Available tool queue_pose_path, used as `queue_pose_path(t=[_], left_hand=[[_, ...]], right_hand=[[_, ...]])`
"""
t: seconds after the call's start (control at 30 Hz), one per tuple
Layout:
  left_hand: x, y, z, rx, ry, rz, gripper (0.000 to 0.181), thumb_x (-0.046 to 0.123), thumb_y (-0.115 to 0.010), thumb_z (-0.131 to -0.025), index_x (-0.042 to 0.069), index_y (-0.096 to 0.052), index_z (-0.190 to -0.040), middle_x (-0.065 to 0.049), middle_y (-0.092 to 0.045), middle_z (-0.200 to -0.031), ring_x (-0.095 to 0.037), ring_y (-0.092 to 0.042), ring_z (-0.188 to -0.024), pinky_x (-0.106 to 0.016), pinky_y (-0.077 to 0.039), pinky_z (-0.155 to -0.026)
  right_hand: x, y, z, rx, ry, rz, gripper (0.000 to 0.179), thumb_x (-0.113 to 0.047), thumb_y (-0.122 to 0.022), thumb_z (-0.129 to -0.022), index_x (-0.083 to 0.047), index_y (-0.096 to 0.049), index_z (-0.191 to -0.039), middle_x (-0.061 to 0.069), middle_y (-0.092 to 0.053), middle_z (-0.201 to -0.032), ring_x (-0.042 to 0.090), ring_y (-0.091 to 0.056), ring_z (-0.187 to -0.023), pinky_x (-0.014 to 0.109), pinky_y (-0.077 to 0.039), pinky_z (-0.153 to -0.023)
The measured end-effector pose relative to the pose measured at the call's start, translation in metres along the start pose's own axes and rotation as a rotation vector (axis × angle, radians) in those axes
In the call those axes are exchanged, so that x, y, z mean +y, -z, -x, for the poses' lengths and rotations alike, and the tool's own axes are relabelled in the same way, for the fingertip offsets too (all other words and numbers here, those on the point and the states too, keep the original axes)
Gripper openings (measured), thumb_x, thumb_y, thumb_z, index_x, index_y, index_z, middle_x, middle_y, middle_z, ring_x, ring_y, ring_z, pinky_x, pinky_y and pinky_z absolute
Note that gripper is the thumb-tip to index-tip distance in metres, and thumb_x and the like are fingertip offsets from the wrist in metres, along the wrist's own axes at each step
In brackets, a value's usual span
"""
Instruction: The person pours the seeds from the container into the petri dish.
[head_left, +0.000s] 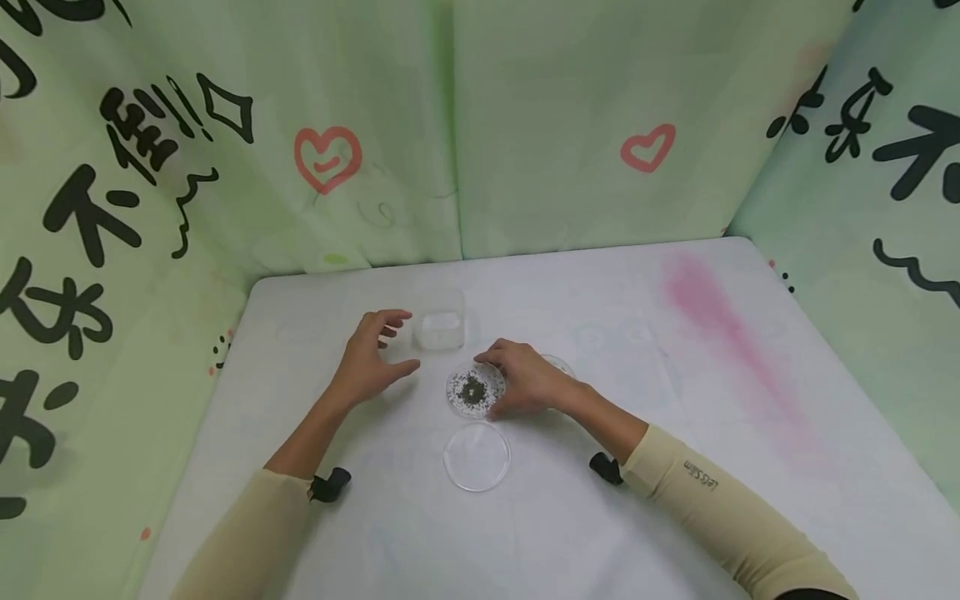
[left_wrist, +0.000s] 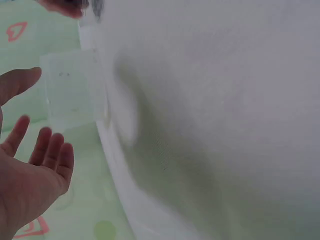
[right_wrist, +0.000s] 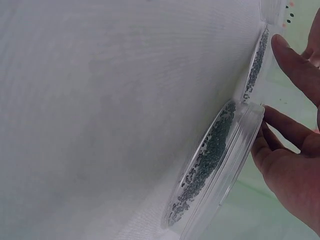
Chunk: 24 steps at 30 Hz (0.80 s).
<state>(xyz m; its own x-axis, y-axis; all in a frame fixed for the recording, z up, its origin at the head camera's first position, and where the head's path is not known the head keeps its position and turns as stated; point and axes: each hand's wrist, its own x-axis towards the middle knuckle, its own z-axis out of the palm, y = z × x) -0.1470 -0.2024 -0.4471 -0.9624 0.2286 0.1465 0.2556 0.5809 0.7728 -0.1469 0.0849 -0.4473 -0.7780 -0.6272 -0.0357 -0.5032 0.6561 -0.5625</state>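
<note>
A clear petri dish (head_left: 474, 389) of dark granules lies at the middle of the white table. My right hand (head_left: 528, 379) spans its right side, fingertips at the far rim and thumb at the near rim. Behind that hand a second petri dish (head_left: 558, 364) partly shows; the right wrist view has it large, with dark granules (right_wrist: 207, 160) inside and a lid on top. Just left of a clear plastic box (head_left: 440, 329), my left hand (head_left: 371, 358) hovers with spread fingers, holding nothing. In the left wrist view the box (left_wrist: 75, 90) stands beyond those fingers.
A clear round lid (head_left: 477, 457) lies on the table just in front of the granule dish. The white table (head_left: 637, 517) carries a pink stain at the right. Green printed curtains (head_left: 540, 100) hang along its back and sides.
</note>
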Motion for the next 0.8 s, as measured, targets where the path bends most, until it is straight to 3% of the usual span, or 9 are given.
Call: queue_pose_path(t=[0.2, 0.43, 0.57, 0.8], left_hand=[[0.012, -0.006, 0.038, -0.144, -0.086, -0.045, 0.056, 0.017, -0.089, -0.082, 0.013, -0.062, -0.131, -0.013, -0.063, -0.125, -0.031, -0.063, -0.112, -0.046, -0.055, -0.091], [0.016, -0.027, 0.072, -0.292, -0.123, -0.092, 0.060, 0.024, -0.093, -0.076, 0.015, -0.064, -0.128, -0.002, -0.064, -0.127, -0.024, -0.061, -0.117, -0.045, -0.053, -0.098], [0.018, -0.038, 0.083, -0.310, -0.155, -0.169, 0.069, 0.031, -0.095, -0.072, 0.016, -0.063, -0.132, 0.001, -0.063, -0.132, -0.023, -0.057, -0.123, -0.050, -0.047, -0.105], [0.025, -0.051, 0.092, -0.280, -0.226, -0.311, 0.090, 0.041, -0.097, -0.066, 0.016, -0.057, -0.142, -0.001, -0.062, -0.136, -0.024, -0.057, -0.126, -0.048, -0.046, -0.100]], right_hand=[[0.000, 0.001, -0.001, -0.014, -0.018, -0.002, 0.087, -0.025, -0.100, -0.064, 0.002, -0.063, -0.137, 0.014, -0.066, -0.128, 0.029, -0.065, -0.118, 0.044, -0.052, -0.106], [-0.002, 0.002, -0.002, -0.038, -0.039, -0.032, 0.086, -0.024, -0.100, -0.065, 0.001, -0.062, -0.139, 0.013, -0.065, -0.130, 0.028, -0.063, -0.120, 0.044, -0.052, -0.106], [-0.002, 0.003, -0.001, -0.042, -0.045, -0.031, 0.087, -0.024, -0.100, -0.066, 0.001, -0.062, -0.140, 0.013, -0.065, -0.131, 0.029, -0.062, -0.122, 0.045, -0.051, -0.107], [-0.003, 0.003, -0.001, -0.046, -0.056, -0.017, 0.087, -0.025, -0.100, -0.066, 0.000, -0.062, -0.141, 0.013, -0.064, -0.133, 0.030, -0.062, -0.123, 0.046, -0.051, -0.108]])
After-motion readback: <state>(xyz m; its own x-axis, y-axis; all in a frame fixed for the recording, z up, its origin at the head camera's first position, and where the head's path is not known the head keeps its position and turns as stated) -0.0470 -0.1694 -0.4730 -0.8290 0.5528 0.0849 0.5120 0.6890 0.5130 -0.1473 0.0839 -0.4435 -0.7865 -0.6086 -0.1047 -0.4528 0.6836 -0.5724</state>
